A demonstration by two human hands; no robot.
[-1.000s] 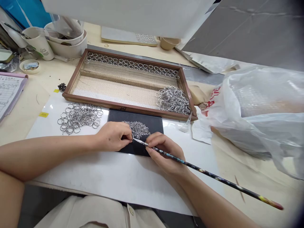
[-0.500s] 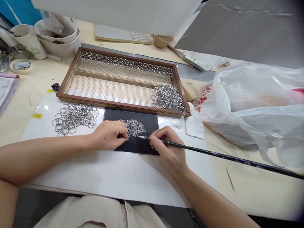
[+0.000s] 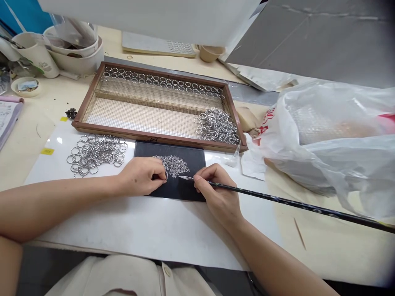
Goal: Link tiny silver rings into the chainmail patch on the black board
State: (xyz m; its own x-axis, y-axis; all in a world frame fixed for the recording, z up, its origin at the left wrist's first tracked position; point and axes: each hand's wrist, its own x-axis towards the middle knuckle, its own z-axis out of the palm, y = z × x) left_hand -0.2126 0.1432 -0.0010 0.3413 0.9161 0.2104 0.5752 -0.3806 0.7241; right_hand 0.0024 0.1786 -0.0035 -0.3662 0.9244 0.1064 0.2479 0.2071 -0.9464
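Observation:
On a black mat (image 3: pixel 185 190) lies a pile of tiny silvery pieces (image 3: pixel 175 165). My left hand (image 3: pixel 142 176) rests at the mat's left side, thumb and forefinger pinched at the pile's near edge; what they pinch is too small to make out. My right hand (image 3: pixel 217 191) holds a long dark brush (image 3: pixel 277 199) near its pale tip, which points left just below the pile. Left of the mat, loose metal rings (image 3: pixel 98 153) form a heap on a white sheet (image 3: pixel 129 230).
Behind the mat stands a brown-framed mesh tray (image 3: pixel 123 132) with rows of rings and a ring heap (image 3: pixel 217 126). A plastic bag (image 3: pixel 333 144) bulges at the right. Cups (image 3: pixel 40 55) and bowls (image 3: pixel 77 57) stand back left; a wooden stick (image 3: pixel 299 233) lies right.

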